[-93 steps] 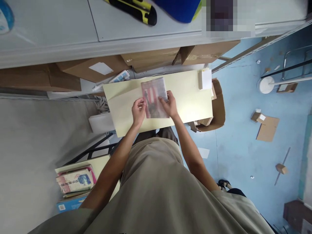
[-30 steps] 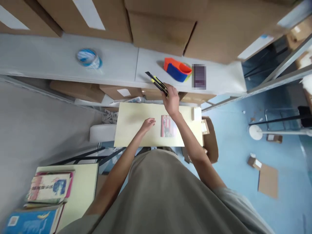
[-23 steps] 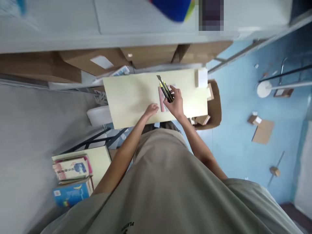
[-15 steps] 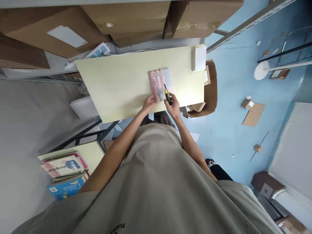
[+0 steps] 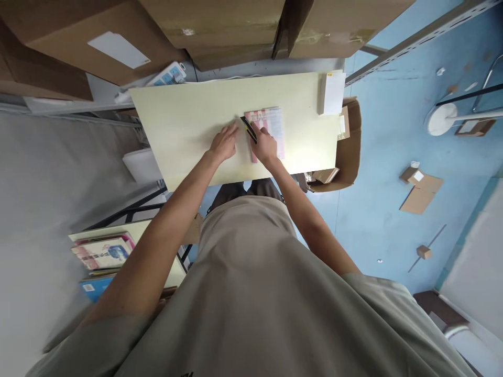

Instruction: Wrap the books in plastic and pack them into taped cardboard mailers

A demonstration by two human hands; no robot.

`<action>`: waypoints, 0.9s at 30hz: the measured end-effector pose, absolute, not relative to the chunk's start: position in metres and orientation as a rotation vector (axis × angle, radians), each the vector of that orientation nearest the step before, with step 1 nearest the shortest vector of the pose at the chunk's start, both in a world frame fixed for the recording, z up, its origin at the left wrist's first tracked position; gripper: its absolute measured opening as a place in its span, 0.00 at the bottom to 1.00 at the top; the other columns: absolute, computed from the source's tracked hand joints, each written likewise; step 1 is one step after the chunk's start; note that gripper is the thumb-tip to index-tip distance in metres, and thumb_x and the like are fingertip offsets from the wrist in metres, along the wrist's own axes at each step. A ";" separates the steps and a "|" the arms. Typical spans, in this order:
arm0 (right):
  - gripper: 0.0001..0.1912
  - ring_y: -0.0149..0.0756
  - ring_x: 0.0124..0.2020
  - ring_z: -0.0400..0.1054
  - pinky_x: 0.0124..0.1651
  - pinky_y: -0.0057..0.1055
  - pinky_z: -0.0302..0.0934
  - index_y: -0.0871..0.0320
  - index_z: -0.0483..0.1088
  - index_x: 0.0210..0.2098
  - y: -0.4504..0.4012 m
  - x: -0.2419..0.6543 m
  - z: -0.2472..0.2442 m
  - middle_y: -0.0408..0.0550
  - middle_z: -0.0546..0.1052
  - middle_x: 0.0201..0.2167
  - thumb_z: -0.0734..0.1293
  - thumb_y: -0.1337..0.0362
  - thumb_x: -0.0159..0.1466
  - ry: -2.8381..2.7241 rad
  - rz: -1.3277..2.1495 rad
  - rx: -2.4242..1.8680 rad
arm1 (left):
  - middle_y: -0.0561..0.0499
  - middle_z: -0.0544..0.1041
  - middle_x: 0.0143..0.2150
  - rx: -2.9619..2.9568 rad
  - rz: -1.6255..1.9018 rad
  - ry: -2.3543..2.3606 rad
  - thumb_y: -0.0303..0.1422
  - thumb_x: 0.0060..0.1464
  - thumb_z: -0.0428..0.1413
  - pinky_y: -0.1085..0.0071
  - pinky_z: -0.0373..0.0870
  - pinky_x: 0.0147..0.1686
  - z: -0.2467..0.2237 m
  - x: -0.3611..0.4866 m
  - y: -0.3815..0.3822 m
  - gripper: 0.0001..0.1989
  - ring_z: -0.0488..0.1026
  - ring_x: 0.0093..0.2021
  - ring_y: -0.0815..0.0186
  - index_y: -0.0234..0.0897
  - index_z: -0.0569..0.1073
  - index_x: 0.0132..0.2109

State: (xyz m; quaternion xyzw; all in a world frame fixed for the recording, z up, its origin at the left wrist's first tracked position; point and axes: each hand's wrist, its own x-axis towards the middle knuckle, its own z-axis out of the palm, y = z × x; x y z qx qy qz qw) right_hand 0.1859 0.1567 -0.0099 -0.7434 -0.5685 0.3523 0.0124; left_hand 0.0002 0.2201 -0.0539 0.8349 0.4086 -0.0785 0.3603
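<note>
A black and yellow utility knife is gripped in my right hand, its tip angled to the upper left past the book's left edge. Beneath that hand lies a thin book with a red-striped, pale cover, partly hidden by the hand. My left hand rests on the pale yellow board left of the book, apart from it, palm down and fingers stretched towards the knife tip. Whether anything thin lies under those fingertips I cannot make out.
A white box stands at the board's upper right corner. Large cardboard boxes line the shelf behind. An open carton sits to the right, below the board. Stacked books lie on a lower surface at left.
My left hand has left the book and moved left and up onto the board. My right hand has brought the knife left across the book to its left edge.
</note>
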 end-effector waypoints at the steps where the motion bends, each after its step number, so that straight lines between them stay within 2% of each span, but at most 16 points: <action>1: 0.32 0.56 0.56 0.76 0.58 0.54 0.71 0.55 0.51 0.80 0.164 0.183 -0.013 0.62 0.74 0.63 0.53 0.60 0.78 -1.790 1.097 -2.338 | 0.36 0.50 0.83 2.168 -0.232 1.039 0.37 0.67 0.56 0.49 0.49 0.79 -0.054 0.002 0.221 0.39 0.50 0.81 0.46 0.30 0.54 0.79; 7: 0.33 0.53 0.55 0.76 0.57 0.48 0.70 0.56 0.51 0.80 0.190 0.177 -0.029 0.65 0.71 0.65 0.51 0.70 0.77 -1.883 1.058 -2.436 | 0.42 0.48 0.84 2.225 -0.340 1.080 0.36 0.66 0.58 0.52 0.59 0.76 -0.050 0.006 0.224 0.42 0.50 0.80 0.46 0.37 0.52 0.81; 10: 0.32 0.54 0.57 0.75 0.58 0.52 0.69 0.57 0.47 0.81 0.194 0.178 -0.035 0.66 0.69 0.65 0.50 0.67 0.79 -1.902 1.073 -2.400 | 0.42 0.46 0.84 2.231 -0.397 1.087 0.36 0.65 0.59 0.50 0.62 0.74 -0.045 0.008 0.228 0.44 0.50 0.80 0.45 0.38 0.50 0.81; 13: 0.33 0.55 0.58 0.74 0.59 0.54 0.69 0.60 0.40 0.82 0.194 0.178 -0.039 0.69 0.68 0.65 0.50 0.61 0.81 -1.904 1.090 -2.355 | 0.42 0.45 0.84 2.231 -0.438 1.078 0.37 0.66 0.59 0.48 0.62 0.74 -0.042 0.011 0.232 0.45 0.49 0.80 0.43 0.38 0.48 0.82; 15: 0.34 0.55 0.58 0.74 0.60 0.54 0.69 0.59 0.37 0.82 0.193 0.176 -0.037 0.70 0.68 0.65 0.50 0.61 0.81 -1.916 1.093 -2.358 | 0.42 0.45 0.84 2.228 -0.462 1.066 0.36 0.66 0.58 0.47 0.61 0.74 -0.040 0.013 0.235 0.44 0.49 0.80 0.42 0.38 0.49 0.82; 19: 0.33 0.53 0.58 0.75 0.59 0.52 0.71 0.58 0.39 0.83 0.189 0.170 -0.028 0.71 0.66 0.68 0.49 0.65 0.80 -1.980 1.086 -2.444 | 0.42 0.47 0.84 2.227 -0.490 1.059 0.35 0.66 0.58 0.47 0.62 0.74 -0.035 0.014 0.240 0.41 0.52 0.79 0.42 0.37 0.53 0.80; 24: 0.34 0.54 0.58 0.75 0.58 0.52 0.72 0.59 0.36 0.83 0.179 0.161 -0.014 0.76 0.64 0.70 0.49 0.60 0.81 -2.042 1.058 -2.480 | 0.42 0.49 0.84 2.223 -0.509 1.056 0.37 0.66 0.59 0.48 0.65 0.72 -0.031 0.015 0.242 0.40 0.54 0.78 0.43 0.39 0.56 0.79; 27: 0.33 0.53 0.58 0.75 0.58 0.49 0.73 0.60 0.39 0.82 0.172 0.157 -0.008 0.75 0.65 0.70 0.50 0.61 0.81 -2.055 1.065 -2.532 | 0.42 0.50 0.83 2.215 -0.498 1.041 0.42 0.65 0.60 0.49 0.64 0.73 -0.031 0.015 0.243 0.41 0.54 0.79 0.44 0.41 0.56 0.79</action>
